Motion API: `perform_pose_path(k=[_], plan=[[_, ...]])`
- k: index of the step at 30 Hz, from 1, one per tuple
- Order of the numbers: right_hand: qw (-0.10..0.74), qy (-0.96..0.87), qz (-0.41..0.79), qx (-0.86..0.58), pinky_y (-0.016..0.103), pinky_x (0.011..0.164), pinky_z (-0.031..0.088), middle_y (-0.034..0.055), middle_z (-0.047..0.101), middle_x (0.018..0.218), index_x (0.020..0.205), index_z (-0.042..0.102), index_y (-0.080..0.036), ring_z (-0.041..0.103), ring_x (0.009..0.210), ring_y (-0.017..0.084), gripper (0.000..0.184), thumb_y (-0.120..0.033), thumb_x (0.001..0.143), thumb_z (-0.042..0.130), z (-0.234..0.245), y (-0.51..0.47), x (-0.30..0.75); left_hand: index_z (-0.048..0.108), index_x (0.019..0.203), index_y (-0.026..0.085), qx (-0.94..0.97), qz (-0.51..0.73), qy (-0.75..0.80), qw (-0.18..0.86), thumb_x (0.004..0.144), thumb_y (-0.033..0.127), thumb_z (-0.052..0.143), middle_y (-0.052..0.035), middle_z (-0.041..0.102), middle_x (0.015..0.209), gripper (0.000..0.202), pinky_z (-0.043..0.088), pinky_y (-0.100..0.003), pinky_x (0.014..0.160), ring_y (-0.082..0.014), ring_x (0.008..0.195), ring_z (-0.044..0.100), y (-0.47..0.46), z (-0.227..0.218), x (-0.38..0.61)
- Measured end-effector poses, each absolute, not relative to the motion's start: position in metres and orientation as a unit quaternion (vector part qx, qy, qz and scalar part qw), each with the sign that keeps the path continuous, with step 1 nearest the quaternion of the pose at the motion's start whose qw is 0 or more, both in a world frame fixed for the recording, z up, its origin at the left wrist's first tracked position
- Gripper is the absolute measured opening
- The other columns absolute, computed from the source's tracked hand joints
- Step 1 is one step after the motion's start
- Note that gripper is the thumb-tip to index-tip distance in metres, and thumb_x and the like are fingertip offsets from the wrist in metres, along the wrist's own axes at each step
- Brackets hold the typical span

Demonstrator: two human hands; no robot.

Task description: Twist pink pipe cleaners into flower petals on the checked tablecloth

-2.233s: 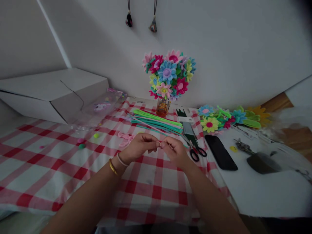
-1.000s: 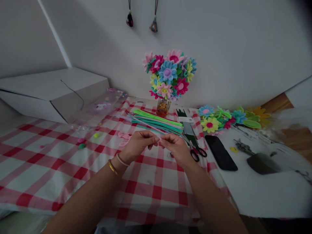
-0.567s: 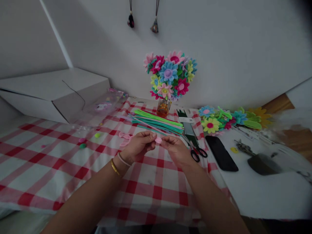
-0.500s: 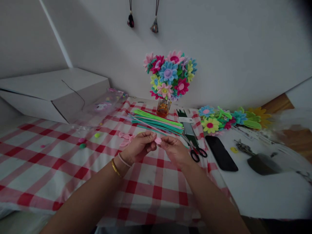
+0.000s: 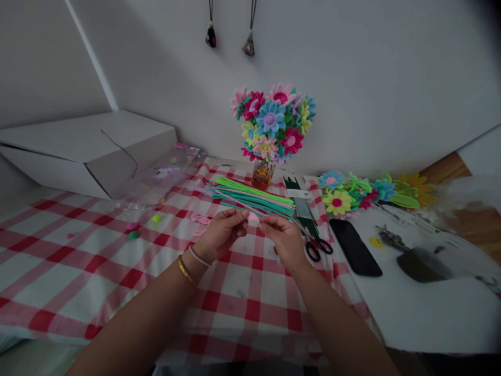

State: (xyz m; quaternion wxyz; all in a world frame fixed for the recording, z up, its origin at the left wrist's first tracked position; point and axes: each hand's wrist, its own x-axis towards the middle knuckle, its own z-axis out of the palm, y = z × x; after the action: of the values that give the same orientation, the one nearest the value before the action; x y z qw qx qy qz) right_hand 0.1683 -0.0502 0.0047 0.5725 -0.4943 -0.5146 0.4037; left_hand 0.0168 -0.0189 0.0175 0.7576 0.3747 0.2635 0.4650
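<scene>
Head view is showing the left hand [image 5: 221, 233] and right hand [image 5: 282, 236] meeting above the red-and-white checked bench [image 5: 117, 261], each grip pinching narrow on a small pink felt piece [image 5: 253, 217] between the fingertips. Judged progress: this piece is not yet assembled. Beyond, green and teal fuzzy stems [image 5: 254, 197] are lying unused; farther back, a finished felt-flower bouquet [image 5: 274, 122] is standing in a jar.

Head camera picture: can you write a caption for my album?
Left hand and right hand pinch a small pink piece above a red checked tablecloth, near a felt flower bouquet.
</scene>
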Motion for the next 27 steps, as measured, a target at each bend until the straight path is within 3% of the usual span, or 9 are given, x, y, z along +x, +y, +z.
perform_pose_path(k=[5, 10, 14, 21, 27], plan=[[0.531, -0.665, 0.137, -0.508, 0.034, 0.076, 0.041, 0.0023, 0.065, 0.078, 0.077, 0.066, -0.024, 0.056, 0.078, 0.018, 0.010, -0.030, 0.074, 0.058, 0.0091, -0.0545, 0.1702, 0.058, 0.068, 0.012, 0.367, 0.440, 0.267, 0.775, 0.068, 0.027, 0.065, 0.0013, 0.052, 0.054, 0.017, 0.029, -0.018, 0.043, -0.0037, 0.044, 0.041, -0.0184, 0.0142, 0.0171], [0.474, -0.737, 0.014, -0.481, 0.036, 0.077, 0.038, 0.0028, 0.065, 0.077, 0.081, 0.065, -0.024, 0.054, 0.080, 0.018, 0.012, -0.027, 0.078, 0.054, 0.0069, -0.0541, 0.1713, 0.058, 0.068, 0.011, 0.382, 0.409, 0.281, 0.779, 0.067, 0.027, 0.066, -0.0002, 0.054, 0.057, 0.017, 0.029, -0.018, 0.043, -0.0051, 0.045, 0.044, -0.0198, 0.0131, 0.0175], [0.460, -0.753, -0.020, -0.469, 0.036, 0.077, 0.037, 0.0030, 0.064, 0.077, 0.082, 0.064, -0.024, 0.054, 0.080, 0.019, 0.012, -0.025, 0.079, 0.053, 0.0071, -0.0547, 0.1709, 0.055, 0.062, 0.011, 0.393, 0.403, 0.286, 0.776, 0.065, 0.026, 0.067, 0.0011, 0.052, 0.054, 0.019, 0.025, -0.018, 0.041, -0.0032, 0.041, 0.039, -0.0200, 0.0134, 0.0178], [0.500, -0.723, 0.042, -0.476, 0.034, 0.076, 0.040, 0.0024, 0.062, 0.075, 0.078, 0.060, -0.023, 0.054, 0.076, 0.017, 0.010, -0.025, 0.080, 0.051, 0.0073, -0.0584, 0.1673, 0.055, 0.061, 0.012, 0.418, 0.427, 0.280, 0.752, 0.063, 0.024, 0.068, 0.0025, 0.052, 0.052, 0.018, 0.027, -0.019, 0.044, -0.0034, 0.044, 0.041, -0.0216, 0.0163, 0.0191], [0.468, -0.761, -0.019, -0.449, 0.037, 0.078, 0.037, 0.0041, 0.062, 0.079, 0.081, 0.062, -0.023, 0.051, 0.081, 0.020, 0.010, -0.022, 0.078, 0.052, 0.0064, -0.0601, 0.1689, 0.051, 0.054, 0.011, 0.398, 0.407, 0.303, 0.765, 0.061, 0.022, 0.069, 0.0038, 0.048, 0.047, 0.022, 0.023, -0.018, 0.040, -0.0016, 0.037, 0.036, -0.0207, 0.0160, 0.0179]])
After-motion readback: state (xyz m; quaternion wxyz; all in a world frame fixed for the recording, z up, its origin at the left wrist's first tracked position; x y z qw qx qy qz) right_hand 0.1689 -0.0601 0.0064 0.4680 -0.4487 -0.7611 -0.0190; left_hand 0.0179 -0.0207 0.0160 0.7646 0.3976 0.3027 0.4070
